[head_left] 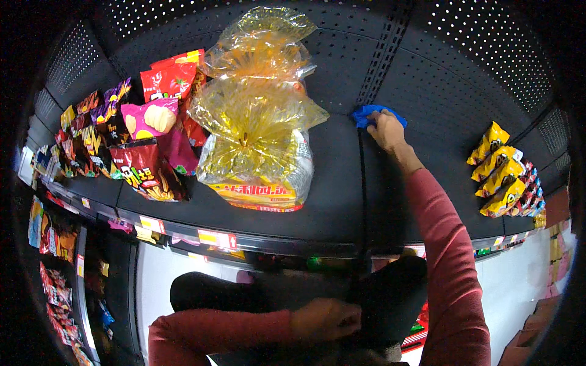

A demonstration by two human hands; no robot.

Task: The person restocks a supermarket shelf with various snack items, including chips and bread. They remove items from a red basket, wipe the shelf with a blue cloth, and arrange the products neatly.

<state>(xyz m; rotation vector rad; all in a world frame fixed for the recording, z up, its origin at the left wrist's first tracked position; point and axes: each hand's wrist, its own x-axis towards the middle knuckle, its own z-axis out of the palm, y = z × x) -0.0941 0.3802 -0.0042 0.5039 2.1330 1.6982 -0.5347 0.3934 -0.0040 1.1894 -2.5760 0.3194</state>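
Note:
My right hand (387,130) reaches to the back of a black shelf (332,177), its fingers closed on a bunched blue cloth (368,114). The cloth presses on the shelf surface near the perforated back panel. Low in front of the shelf, close to my dark-clothed legs, my left hand (329,319) is in shadow with its fingers curled in, and nothing shows in it. To the left of the cloth stand several bread-like packs in clear bags (256,168) with gathered yellow film tops, one behind another.
Snack bags (146,168) in red, pink and purple fill the shelf's left part. Several yellow snack bags (502,174) stand at the right end. Price tags (217,238) line the front edge. A lower shelf at left holds more red packets (56,283).

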